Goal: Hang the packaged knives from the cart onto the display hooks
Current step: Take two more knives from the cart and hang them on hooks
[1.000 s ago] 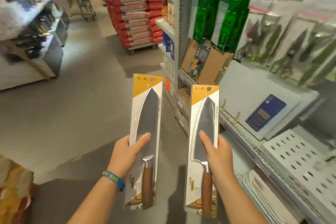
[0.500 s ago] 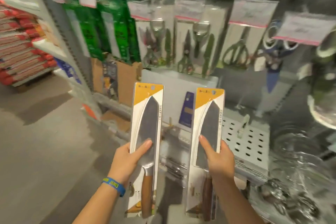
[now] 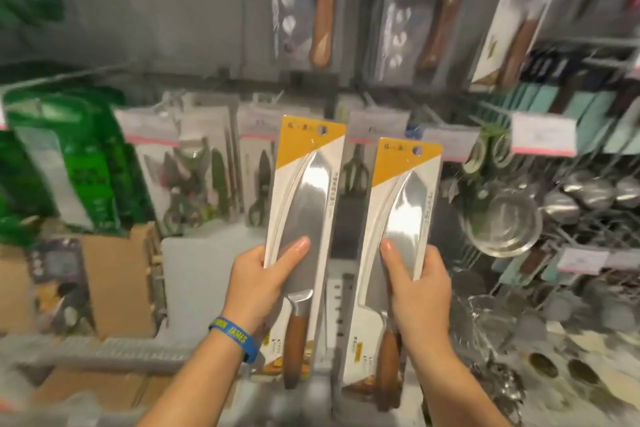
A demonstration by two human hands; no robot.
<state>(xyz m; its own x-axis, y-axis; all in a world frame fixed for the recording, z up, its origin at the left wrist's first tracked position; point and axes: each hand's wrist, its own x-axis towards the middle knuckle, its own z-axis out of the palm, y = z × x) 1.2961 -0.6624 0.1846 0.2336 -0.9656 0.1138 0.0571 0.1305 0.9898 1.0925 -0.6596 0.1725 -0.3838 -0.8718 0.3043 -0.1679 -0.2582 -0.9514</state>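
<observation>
My left hand (image 3: 258, 282) grips a packaged knife (image 3: 304, 204) upright: white card with a yellow top corner, steel blade, wooden handle. A second identical packaged knife (image 3: 403, 218) stands upright in my right hand (image 3: 420, 288), slightly lower and to the right. Each card has a hang hole near its top. Both packages are held in front of the display wall, below a row of hanging cleavers with wooden handles (image 3: 320, 10). The cart is out of view. The display hooks (image 3: 367, 97) behind the packages are blurred.
Packaged kitchen scissors (image 3: 183, 184) and green packages (image 3: 72, 156) hang at the left. Metal strainers and ladles (image 3: 502, 222) hang at the right, with price tags (image 3: 543, 133) on hook ends. Cardboard boxes (image 3: 114, 274) sit on the lower left shelf.
The view has swung right and upward from the aisle to the display wall. Both hands have kept their knives and raised them toward the hanging goods.
</observation>
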